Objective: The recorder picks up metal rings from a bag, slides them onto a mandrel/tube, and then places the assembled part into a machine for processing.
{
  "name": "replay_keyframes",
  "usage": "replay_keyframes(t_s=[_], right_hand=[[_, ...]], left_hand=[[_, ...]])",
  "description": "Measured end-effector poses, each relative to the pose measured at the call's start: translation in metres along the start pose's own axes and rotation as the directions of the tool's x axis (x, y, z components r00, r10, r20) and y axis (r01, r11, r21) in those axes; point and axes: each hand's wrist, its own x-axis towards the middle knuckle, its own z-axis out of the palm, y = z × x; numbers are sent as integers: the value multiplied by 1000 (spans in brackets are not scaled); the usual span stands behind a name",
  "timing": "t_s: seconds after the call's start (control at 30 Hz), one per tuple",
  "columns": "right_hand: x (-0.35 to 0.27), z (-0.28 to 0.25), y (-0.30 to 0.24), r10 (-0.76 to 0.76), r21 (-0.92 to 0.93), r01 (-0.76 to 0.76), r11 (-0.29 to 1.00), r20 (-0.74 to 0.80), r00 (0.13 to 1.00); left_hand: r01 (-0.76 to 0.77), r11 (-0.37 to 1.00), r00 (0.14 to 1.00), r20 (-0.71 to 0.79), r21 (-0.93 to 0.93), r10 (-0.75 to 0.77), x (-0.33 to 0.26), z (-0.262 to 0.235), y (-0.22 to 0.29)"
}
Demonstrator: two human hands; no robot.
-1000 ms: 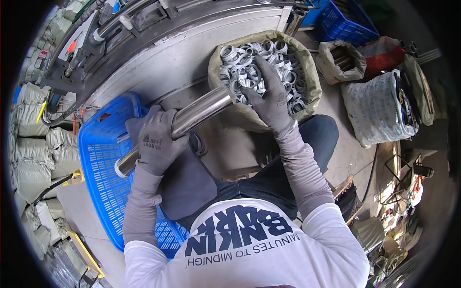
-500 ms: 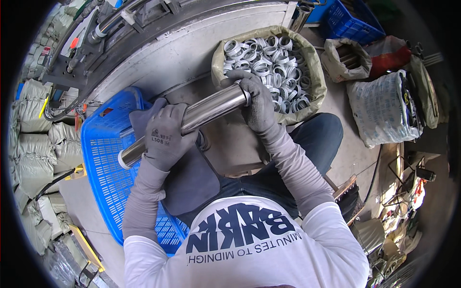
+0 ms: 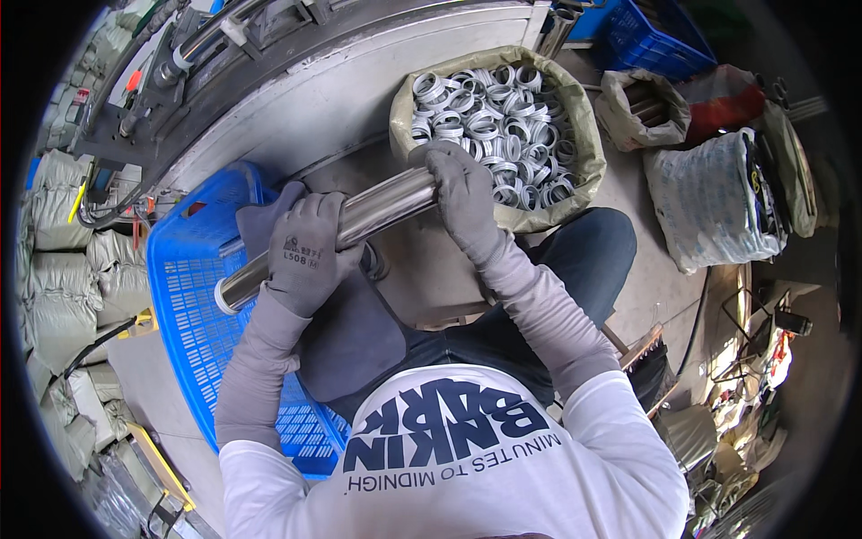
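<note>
A shiny metal tube (image 3: 386, 208) slants across in front of me, its right end higher in the view. My left hand (image 3: 310, 250), in a grey glove, is wrapped round it left of its middle. My right hand (image 3: 462, 193), gloved too, is closed over the tube's right end and hides it. A white ring (image 3: 222, 297) sits on the tube's lower left end, over a blue plastic basket (image 3: 162, 269). Beneath the tube, a dark grey pad (image 3: 350, 346) lies over my left thigh. Just beyond my right hand stands a sack (image 3: 588, 171) full of white rings (image 3: 512, 144).
A metal machine bench (image 3: 296, 85) runs along the far left. At the far right are a blue crate (image 3: 660, 45), an open sack of tubes (image 3: 642, 108) and a stuffed white sack (image 3: 714, 198). Stacked pale bags (image 3: 63, 287) line the left side.
My right hand has shifted slightly left and closed over the tube's right end, which showed before. The left hand keeps its grip on the tube.
</note>
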Motion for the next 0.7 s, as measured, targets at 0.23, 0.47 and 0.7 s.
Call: replay_keyframes(t_s=[0.23, 0.47, 0.7], right_hand=[[34, -34, 38, -475, -556, 553, 621, 295, 829], [85, -128, 112, 73, -840, -419, 344, -421, 904], [90, -148, 101, 379, -81, -434, 897, -361, 852]], left_hand=[[37, 999, 995, 93, -37, -33, -15, -15, -15], [35, 999, 995, -93, -6, -36, -34, -7, -27], [47, 998, 996, -73, -46, -50, -36, -10, -29]])
